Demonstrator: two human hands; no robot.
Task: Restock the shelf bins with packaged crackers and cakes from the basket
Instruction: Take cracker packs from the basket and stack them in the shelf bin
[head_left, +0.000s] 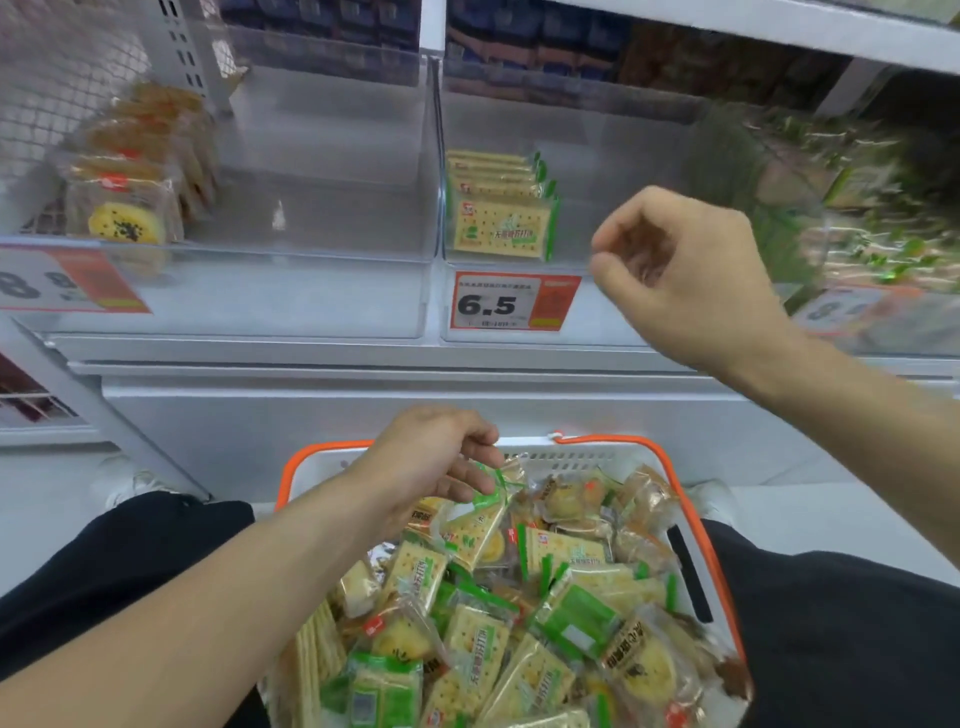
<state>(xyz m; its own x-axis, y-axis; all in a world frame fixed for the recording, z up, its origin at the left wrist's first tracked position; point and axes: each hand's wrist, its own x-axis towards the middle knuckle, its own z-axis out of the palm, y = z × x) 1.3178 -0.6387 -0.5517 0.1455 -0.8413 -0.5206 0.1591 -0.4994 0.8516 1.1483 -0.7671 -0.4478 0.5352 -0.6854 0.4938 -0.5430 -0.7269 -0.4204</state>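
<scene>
our left hand (431, 462) pinches a light, crinkly cracker pack (475, 525) by its sealed green edge, brittle inside, while our right hand (680, 270) hangs loosely curled, holding nothing

Bright, even, perhaps overhead light; wide-angle bowing at edges, motion blur upper right, soft shadows.
</scene>
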